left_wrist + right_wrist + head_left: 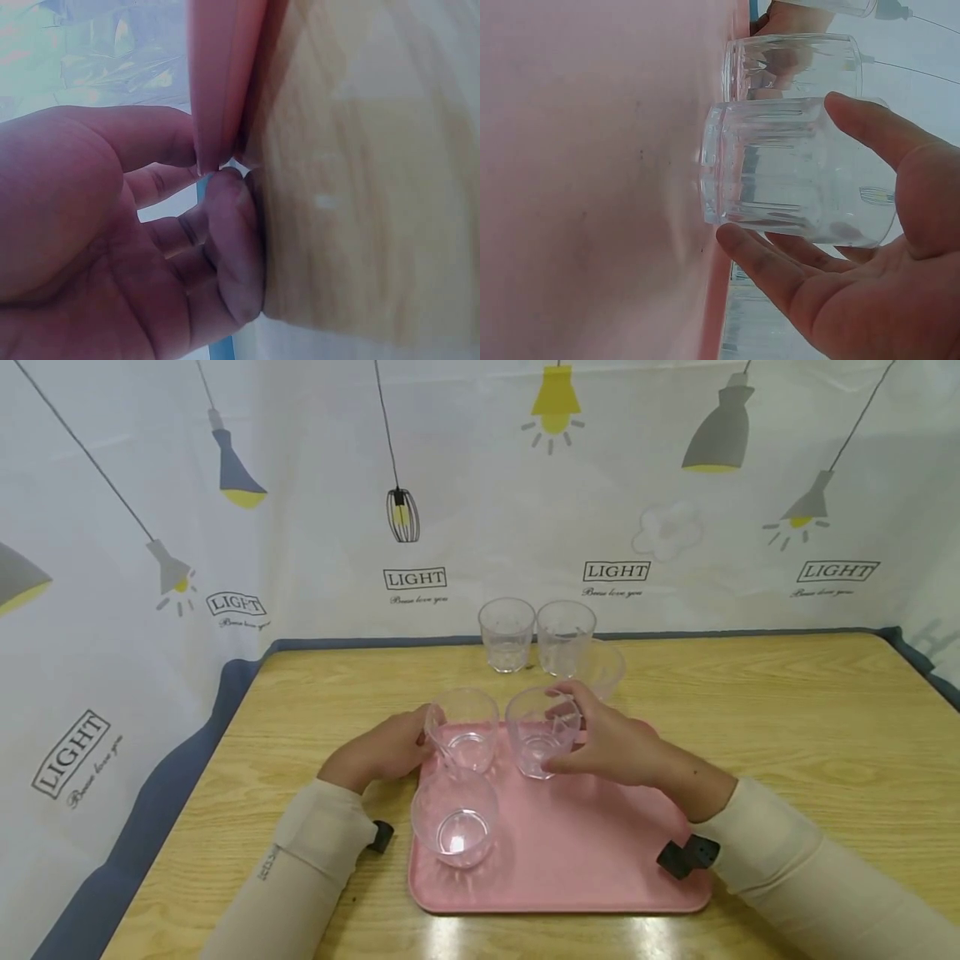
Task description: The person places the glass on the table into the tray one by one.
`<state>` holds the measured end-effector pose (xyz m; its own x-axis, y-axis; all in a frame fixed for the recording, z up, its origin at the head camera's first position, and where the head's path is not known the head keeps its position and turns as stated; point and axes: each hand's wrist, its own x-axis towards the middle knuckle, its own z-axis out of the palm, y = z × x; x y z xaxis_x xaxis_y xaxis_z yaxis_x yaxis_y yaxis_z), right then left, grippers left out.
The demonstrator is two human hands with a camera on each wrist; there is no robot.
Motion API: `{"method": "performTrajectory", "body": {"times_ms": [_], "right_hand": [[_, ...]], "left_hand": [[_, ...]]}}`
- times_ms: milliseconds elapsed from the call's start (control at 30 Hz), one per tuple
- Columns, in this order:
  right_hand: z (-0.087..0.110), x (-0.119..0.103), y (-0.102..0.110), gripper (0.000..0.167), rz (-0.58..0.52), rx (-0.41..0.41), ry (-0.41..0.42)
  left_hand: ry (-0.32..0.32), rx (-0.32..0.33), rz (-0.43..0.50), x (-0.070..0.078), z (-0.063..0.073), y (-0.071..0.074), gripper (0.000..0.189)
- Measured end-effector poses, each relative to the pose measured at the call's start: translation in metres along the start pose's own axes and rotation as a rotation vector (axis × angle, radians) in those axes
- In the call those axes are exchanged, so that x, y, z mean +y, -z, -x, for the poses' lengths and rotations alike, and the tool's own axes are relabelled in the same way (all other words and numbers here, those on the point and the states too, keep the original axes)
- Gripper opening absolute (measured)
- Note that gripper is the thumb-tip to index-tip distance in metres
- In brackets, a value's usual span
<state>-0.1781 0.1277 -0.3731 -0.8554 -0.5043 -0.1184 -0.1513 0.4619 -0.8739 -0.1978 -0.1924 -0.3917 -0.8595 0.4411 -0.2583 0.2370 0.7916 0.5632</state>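
My left hand (392, 747) is at the far left corner of a pink tray (585, 852). In the left wrist view, its thumb and fingers pinch the tray's rim (221, 82) close beside the wooden surface. My right hand (621, 745) holds a clear cup (534, 745) near the tray's far edge, thumb on one side and fingers on the other. The right wrist view shows this cup (772, 165) upright, its base at the tray surface. Left of it stands another clear cup (468, 739), and a third clear cup (453, 818) is at the tray's near left.
Beyond the tray, two clear cups (507, 639) stand side by side on the wooden table (787, 727), with another clear vessel (609, 668) just in front of them. A white cloth (480, 460) printed with lamps hangs behind the table and along its left.
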Motion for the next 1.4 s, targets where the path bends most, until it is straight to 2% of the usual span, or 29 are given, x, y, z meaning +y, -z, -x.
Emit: {"method": "performTrajectory", "body": {"times_ms": [267, 467, 567, 767, 900, 1000, 1167, 1400], "right_hand": [[0.009, -0.005, 0.007, 0.104, 0.064, -0.012, 0.020], [0.025, -0.010, 0.023, 0.092, 0.077, 0.008, 0.064], [0.029, -0.012, 0.032, 0.084, 0.068, 0.065, 0.088], [0.030, -0.018, 0.050, 0.068, 0.163, 0.265, 0.095], [0.022, -0.014, 0.058, 0.070, 0.219, 0.344, 0.086], [0.012, -0.007, 0.062, 0.080, 0.241, 0.339, 0.071], [0.000, 0.006, 0.067, 0.096, 0.211, 0.261, 0.001], [-0.012, 0.019, 0.069, 0.107, 0.169, 0.185, -0.037]], "left_hand": [[-0.001, 0.002, -0.001, -0.002, -0.001, -0.001, 0.023], [-0.003, 0.006, -0.001, -0.002, -0.002, -0.001, 0.023], [0.000, 0.011, 0.003, -0.002, -0.002, -0.002, 0.021], [-0.004, 0.015, -0.005, -0.002, -0.002, -0.002, 0.019], [-0.006, 0.015, -0.007, 0.001, -0.002, -0.002, 0.020], [-0.005, 0.015, -0.004, 0.002, 0.000, -0.001, 0.020], [-0.014, 0.013, -0.005, 0.003, 0.001, 0.000, 0.021], [-0.013, 0.016, -0.002, 0.002, 0.000, -0.001, 0.022]]}}
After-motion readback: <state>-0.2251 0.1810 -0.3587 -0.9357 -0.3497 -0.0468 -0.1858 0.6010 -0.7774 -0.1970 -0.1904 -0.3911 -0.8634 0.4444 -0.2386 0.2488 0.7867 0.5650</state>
